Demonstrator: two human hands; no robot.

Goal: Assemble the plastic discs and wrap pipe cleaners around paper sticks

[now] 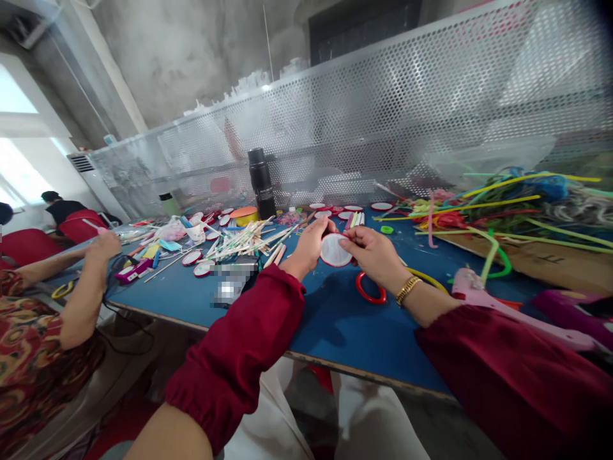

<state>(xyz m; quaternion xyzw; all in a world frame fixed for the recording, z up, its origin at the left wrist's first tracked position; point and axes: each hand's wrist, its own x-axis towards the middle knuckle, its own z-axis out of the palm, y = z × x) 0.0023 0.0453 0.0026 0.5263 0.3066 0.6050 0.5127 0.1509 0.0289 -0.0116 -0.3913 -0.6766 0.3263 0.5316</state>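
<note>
Between my two hands, above the blue table (pixel 330 326), is a small white disc with a red rim (pixel 334 251). My left hand (pixel 312 241) grips its left edge, fingers behind it. At its right edge my right hand (pixel 371 249) pinches the rim between thumb and fingers. Just below my right hand lies a red scissor handle (pixel 371 289), its blades hidden. A pink glue gun (pixel 472 291) rests to the right of that hand. White sticks (pixel 244 239) are heaped to the left, beyond my left forearm.
A black bottle (pixel 261 185) stands at the back before a perforated metal screen (pixel 373 115). Coloured pipe cleaners (pixel 498 198) pile up at the right on cardboard (pixel 541 255). Several similar discs (pixel 192 257) lie about. At the left, a co-worker's hand (pixel 103 244) holds something thin.
</note>
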